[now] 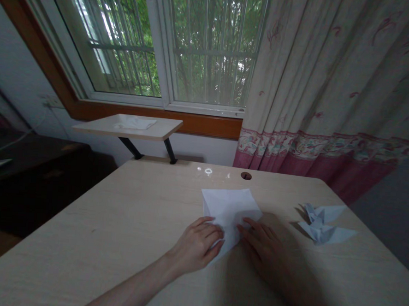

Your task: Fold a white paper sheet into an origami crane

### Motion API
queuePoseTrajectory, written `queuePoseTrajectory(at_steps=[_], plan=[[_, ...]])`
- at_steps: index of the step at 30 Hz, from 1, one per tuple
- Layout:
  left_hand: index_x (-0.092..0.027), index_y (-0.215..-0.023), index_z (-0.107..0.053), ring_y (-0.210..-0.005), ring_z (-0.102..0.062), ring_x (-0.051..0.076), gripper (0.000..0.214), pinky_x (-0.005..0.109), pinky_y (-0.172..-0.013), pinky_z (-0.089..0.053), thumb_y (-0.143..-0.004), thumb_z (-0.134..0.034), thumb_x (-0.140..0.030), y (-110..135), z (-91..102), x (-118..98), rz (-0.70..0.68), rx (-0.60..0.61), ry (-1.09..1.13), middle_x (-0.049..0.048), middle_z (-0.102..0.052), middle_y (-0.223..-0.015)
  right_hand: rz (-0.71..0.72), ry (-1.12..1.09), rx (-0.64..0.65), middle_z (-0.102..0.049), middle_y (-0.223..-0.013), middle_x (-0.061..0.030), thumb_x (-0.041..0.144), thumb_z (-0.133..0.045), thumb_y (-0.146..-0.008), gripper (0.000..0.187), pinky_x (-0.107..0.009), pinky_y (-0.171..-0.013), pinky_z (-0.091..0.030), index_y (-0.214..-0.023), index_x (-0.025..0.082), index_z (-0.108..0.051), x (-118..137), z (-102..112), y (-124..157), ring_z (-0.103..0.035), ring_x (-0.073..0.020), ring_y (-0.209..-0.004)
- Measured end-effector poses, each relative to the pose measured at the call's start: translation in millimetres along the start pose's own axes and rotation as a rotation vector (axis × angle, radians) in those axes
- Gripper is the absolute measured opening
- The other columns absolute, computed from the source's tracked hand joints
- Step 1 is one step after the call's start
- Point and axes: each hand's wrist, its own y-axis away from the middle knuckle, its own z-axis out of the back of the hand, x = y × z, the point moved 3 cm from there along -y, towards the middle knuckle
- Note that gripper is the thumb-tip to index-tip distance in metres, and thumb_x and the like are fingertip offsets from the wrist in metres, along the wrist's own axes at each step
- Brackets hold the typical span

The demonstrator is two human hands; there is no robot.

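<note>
A white sheet of paper (229, 207), partly folded, lies flat on the light wooden table (116, 230). My left hand (197, 247) rests on its near left edge, fingers together and pressed down on the paper. My right hand (261, 249) lies flat at the paper's right corner, fingers stretched out and touching it. Two folded white paper cranes (321, 222) sit on the table to the right of my right hand, apart from it.
A round cable hole (246, 175) is in the table near its far edge. A small raised shelf (130, 126) on black legs stands at the back left. Behind are a barred window (169, 44) and a patterned curtain (333, 87). A dark cabinet (26, 170) stands left.
</note>
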Motion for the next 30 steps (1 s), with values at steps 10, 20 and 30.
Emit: queuePoseTrajectory(at_steps=[10,20,30], plan=[[-0.02,-0.1,-0.066,-0.084,-0.073,0.016,0.018,0.041,-0.117,-0.037,-0.091,-0.051,-0.015,0.5,2.1,-7.8,-0.1,0.033,0.071,0.0009,-0.077,-0.097,-0.044,-0.034,0.032,-0.063,-0.137,-0.0096,0.014,-0.046,-0.096,0.04,-0.045,-0.094,-0.054,-0.13,0.024,-0.063,-2.1,-2.2,-1.2,-0.064,-0.0253,-0.116],[-0.019,-0.107,-0.066,-0.094,-0.071,0.015,0.023,0.038,-0.116,-0.039,-0.095,-0.047,-0.014,1.1,-1.1,-7.4,-0.108,0.099,0.121,0.0021,-0.075,-0.102,-0.038,-0.06,0.011,-0.061,-0.139,-0.0108,0.012,-0.046,-0.095,0.041,-0.045,-0.097,-0.054,-0.131,0.023,-0.063,-4.3,-8.1,0.4,-0.062,-0.0252,-0.121],[-0.028,-0.13,-0.062,-0.129,-0.056,0.03,0.034,0.05,-0.108,-0.045,-0.097,-0.058,-0.033,1.4,-1.4,-4.4,-0.031,0.186,-0.054,0.0066,-0.061,-0.139,-0.005,-0.051,0.042,-0.058,-0.144,-0.0101,0.008,-0.046,-0.091,0.049,-0.044,-0.096,-0.057,-0.137,0.024,-0.058,-4.6,-6.9,-0.4,-0.061,-0.0252,-0.124]])
